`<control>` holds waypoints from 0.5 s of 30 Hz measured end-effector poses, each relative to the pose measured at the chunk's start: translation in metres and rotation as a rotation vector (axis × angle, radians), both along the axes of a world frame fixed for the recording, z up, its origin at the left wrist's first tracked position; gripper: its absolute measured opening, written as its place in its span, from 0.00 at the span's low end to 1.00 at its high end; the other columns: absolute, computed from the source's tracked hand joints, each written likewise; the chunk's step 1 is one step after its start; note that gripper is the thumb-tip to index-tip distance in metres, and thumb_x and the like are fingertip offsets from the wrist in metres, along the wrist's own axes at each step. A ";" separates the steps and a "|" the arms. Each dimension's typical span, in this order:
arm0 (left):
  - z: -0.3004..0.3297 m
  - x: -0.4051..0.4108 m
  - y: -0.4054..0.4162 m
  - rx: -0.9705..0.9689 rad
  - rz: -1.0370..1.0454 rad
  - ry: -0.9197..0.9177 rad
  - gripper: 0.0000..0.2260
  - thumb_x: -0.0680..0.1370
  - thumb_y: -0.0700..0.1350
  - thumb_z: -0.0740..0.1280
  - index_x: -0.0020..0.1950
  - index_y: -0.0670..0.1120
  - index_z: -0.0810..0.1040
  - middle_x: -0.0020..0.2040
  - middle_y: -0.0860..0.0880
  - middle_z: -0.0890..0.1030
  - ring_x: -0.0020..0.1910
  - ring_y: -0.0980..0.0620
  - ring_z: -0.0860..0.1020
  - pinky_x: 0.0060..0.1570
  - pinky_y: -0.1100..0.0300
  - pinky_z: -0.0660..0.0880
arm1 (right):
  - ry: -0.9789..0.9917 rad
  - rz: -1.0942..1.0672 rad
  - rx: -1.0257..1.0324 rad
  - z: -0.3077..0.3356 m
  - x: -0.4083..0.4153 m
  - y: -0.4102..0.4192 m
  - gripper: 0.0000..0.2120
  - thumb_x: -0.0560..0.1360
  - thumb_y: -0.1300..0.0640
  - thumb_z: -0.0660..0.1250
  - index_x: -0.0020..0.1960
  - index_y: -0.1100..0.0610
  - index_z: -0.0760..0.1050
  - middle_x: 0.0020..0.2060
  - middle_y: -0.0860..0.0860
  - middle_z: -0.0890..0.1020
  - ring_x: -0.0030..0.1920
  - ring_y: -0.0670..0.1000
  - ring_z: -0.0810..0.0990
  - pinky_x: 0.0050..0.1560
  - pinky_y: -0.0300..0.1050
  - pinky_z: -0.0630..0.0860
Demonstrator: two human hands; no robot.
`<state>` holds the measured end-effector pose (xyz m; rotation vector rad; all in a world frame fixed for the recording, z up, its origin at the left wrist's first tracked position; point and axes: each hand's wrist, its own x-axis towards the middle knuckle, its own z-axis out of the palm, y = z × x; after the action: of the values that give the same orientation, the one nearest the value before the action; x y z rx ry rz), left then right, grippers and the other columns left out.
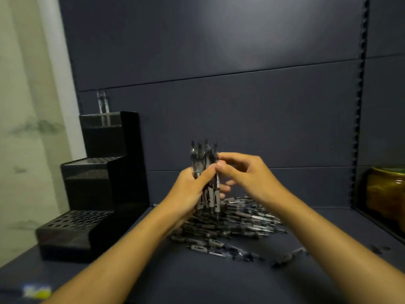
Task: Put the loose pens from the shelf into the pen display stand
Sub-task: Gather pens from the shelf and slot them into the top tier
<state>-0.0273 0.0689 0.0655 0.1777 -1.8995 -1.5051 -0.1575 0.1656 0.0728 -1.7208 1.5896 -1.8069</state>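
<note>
Head view. Stand at left of shelf; nearly all holes bare, only two pens upright in top tier. Right of stand: bunch of pens held upright, left hand fingers wrapped round it, right hand thumb and fingertips pinching one pen near top. Big pile lying below bunch, few strays farther right. Judged: barely begun, most left.
</note>
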 end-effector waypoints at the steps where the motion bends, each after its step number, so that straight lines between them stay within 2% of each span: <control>1: 0.005 0.008 -0.005 -0.017 0.005 -0.009 0.15 0.80 0.49 0.62 0.61 0.42 0.79 0.49 0.40 0.86 0.45 0.47 0.85 0.42 0.56 0.81 | 0.014 0.019 -0.006 0.007 0.007 -0.004 0.07 0.79 0.55 0.67 0.54 0.46 0.80 0.45 0.46 0.84 0.45 0.43 0.82 0.47 0.41 0.80; 3: 0.013 0.023 -0.013 -0.041 0.013 -0.012 0.14 0.82 0.47 0.61 0.61 0.40 0.78 0.50 0.41 0.85 0.46 0.46 0.85 0.42 0.56 0.82 | 0.036 0.025 -0.014 0.019 0.018 -0.015 0.07 0.79 0.56 0.66 0.54 0.48 0.81 0.43 0.46 0.84 0.44 0.44 0.82 0.47 0.44 0.81; 5: 0.020 0.038 -0.021 -0.054 0.041 0.008 0.13 0.82 0.46 0.61 0.63 0.42 0.77 0.51 0.42 0.85 0.48 0.45 0.85 0.42 0.54 0.82 | 0.063 -0.005 -0.024 0.027 0.030 -0.027 0.10 0.78 0.55 0.68 0.58 0.52 0.81 0.47 0.45 0.84 0.48 0.45 0.83 0.49 0.47 0.82; 7: 0.029 0.048 -0.026 -0.065 0.069 0.039 0.14 0.82 0.45 0.62 0.65 0.43 0.75 0.51 0.41 0.85 0.48 0.44 0.85 0.41 0.54 0.82 | 0.095 -0.037 -0.047 0.034 0.039 -0.037 0.10 0.78 0.53 0.68 0.58 0.50 0.81 0.50 0.45 0.85 0.51 0.45 0.84 0.49 0.47 0.83; 13: 0.060 0.091 -0.074 -0.159 0.187 0.080 0.12 0.81 0.47 0.64 0.63 0.45 0.77 0.52 0.43 0.85 0.48 0.45 0.85 0.44 0.48 0.83 | 0.156 -0.050 -0.114 0.059 0.082 -0.077 0.06 0.77 0.51 0.69 0.53 0.47 0.82 0.43 0.46 0.86 0.41 0.47 0.86 0.42 0.44 0.83; 15: 0.069 0.106 -0.096 -0.164 0.202 0.112 0.13 0.81 0.48 0.65 0.62 0.44 0.77 0.50 0.44 0.85 0.46 0.48 0.85 0.42 0.52 0.83 | 0.202 -0.063 -0.144 0.070 0.100 -0.099 0.04 0.78 0.51 0.69 0.50 0.43 0.81 0.42 0.45 0.86 0.42 0.46 0.86 0.42 0.42 0.82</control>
<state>0.0791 -0.0272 0.1347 0.1999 -1.8462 -1.1962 -0.0575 0.0661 0.1433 -1.9950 1.6409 -1.8701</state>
